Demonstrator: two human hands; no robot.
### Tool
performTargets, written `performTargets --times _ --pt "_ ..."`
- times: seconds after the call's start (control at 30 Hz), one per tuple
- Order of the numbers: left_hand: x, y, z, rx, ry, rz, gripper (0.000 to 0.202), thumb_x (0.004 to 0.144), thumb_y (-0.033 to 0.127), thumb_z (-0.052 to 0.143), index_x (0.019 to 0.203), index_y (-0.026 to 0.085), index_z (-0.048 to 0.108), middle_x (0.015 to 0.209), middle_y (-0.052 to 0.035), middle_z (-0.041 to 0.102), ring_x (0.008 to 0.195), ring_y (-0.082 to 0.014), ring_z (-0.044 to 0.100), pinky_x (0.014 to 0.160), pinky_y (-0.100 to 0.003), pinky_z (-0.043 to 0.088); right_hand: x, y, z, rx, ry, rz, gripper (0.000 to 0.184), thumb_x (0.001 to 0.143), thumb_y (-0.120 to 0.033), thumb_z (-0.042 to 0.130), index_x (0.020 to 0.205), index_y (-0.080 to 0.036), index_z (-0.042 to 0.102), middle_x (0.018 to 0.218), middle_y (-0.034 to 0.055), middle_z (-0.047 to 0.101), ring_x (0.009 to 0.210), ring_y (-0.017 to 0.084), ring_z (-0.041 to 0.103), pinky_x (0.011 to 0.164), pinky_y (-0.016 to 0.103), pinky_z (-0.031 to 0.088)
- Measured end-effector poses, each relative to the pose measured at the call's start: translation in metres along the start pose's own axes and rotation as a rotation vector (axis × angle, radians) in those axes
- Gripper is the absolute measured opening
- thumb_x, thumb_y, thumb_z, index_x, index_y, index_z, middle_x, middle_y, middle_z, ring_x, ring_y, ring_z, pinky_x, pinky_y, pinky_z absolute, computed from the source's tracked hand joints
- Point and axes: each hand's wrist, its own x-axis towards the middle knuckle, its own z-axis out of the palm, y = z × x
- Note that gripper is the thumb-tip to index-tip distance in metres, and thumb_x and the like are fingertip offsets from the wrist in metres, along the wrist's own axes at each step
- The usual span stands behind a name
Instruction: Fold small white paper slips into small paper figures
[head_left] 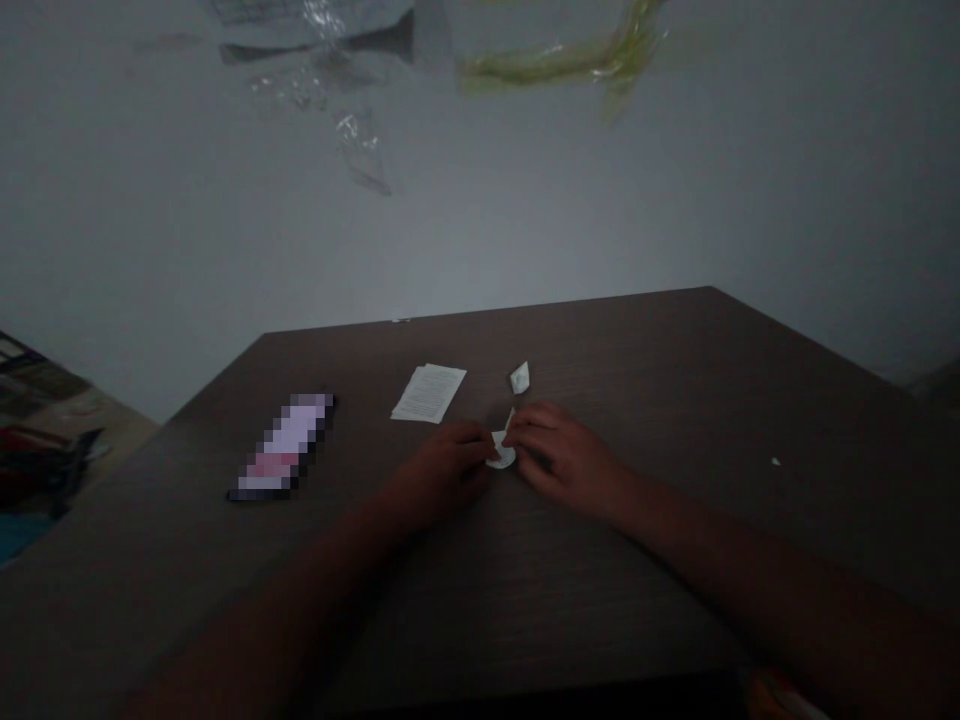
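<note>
A small piece of paper [504, 456], partly folded with one strip standing up, lies between my hands on the dark table. My left hand [454, 465] is closed at its left edge, fingertips pressed on the paper. From the other side, my right hand [564, 455] pinches the raised part. My fingers cover some of the paper, so its full shape is hidden. Just beyond my right hand sits a small folded paper piece [520, 377]. A stack of printed paper sheets [429, 393] lies behind my left hand.
A phone with a blurred, lit screen [289, 445] lies on the left of the brown table [645, 350]. One tiny white scrap [776, 461] is on the right. Behind the table's far edge rises a pale wall [525, 210] with clear and yellow tape on it.
</note>
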Motion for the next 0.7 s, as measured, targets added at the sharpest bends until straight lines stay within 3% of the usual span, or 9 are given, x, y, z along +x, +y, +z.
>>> performTargets --times 0.2,0.4,0.7 --pt "-0.001 -0.002 -0.003 -0.007 -0.052 0.026 0.034 0.103 0.007 0.07 0.131 0.022 0.084 0.146 -0.0107 0.082 0.137 -0.0292 0.077 0.125 -0.045 0.063 0.0 0.001 0.0 0.037 0.0 -0.031 0.024 0.107 -0.007 0.064 0.117 -0.023 0.079 0.121 0.0108 0.082 0.118 0.028 0.078 0.108 0.047 0.066" --pt "-0.002 -0.011 0.0 -0.014 -0.084 0.054 0.032 0.103 0.008 0.073 0.13 0.022 0.084 0.147 -0.0116 0.082 0.14 -0.0304 0.077 0.125 -0.048 0.063 -0.001 0.002 0.001 0.057 -0.012 0.056 0.024 0.108 -0.008 0.062 0.118 -0.024 0.078 0.125 0.0116 0.084 0.123 0.028 0.08 0.112 0.047 0.066" --pt "-0.001 -0.011 -0.005 -0.005 -0.107 0.067 0.035 0.104 0.005 0.074 0.133 0.02 0.085 0.146 -0.0115 0.084 0.14 -0.0306 0.078 0.127 -0.049 0.061 -0.003 0.008 0.004 0.03 0.0 0.043 0.04 0.11 -0.011 0.058 0.142 -0.022 0.08 0.147 0.0162 0.085 0.14 0.032 0.079 0.122 0.056 0.065"
